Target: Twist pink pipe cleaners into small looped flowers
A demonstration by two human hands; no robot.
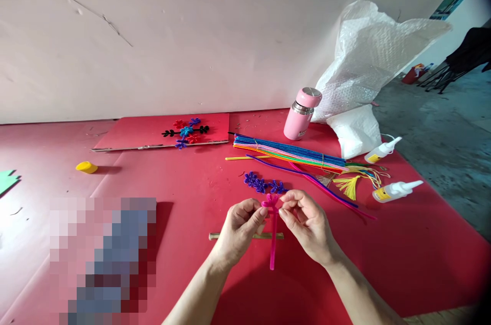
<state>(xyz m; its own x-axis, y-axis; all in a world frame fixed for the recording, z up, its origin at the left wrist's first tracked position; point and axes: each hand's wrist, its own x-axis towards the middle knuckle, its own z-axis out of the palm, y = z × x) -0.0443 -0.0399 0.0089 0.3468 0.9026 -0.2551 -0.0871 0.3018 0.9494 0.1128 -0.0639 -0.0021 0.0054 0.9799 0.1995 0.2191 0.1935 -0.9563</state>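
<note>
A bright pink pipe-cleaner flower (271, 201) with looped petals and a straight stem hanging down is between my hands, above the red table. My left hand (243, 225) pinches its left side with thumb and forefinger. On the flower's right edge, my right hand (309, 225) has its thumb and fingertips closed in; the exact contact is too small to see. A thin wooden stick (218, 236) lies below, partly hidden by my left hand. Several purple pipe-cleaner flowers (260, 185) lie just beyond my fingers.
Behind are bundled coloured pipe cleaners (284, 152), a pink thermos (298, 120) and bubble wrap (356, 59). Glue bottles (395, 191) and a yellow tassel (347, 186) lie right. A red board (134, 130) bears finished flowers; a yellow cap (86, 167) is left. A blurred patch covers the lower left.
</note>
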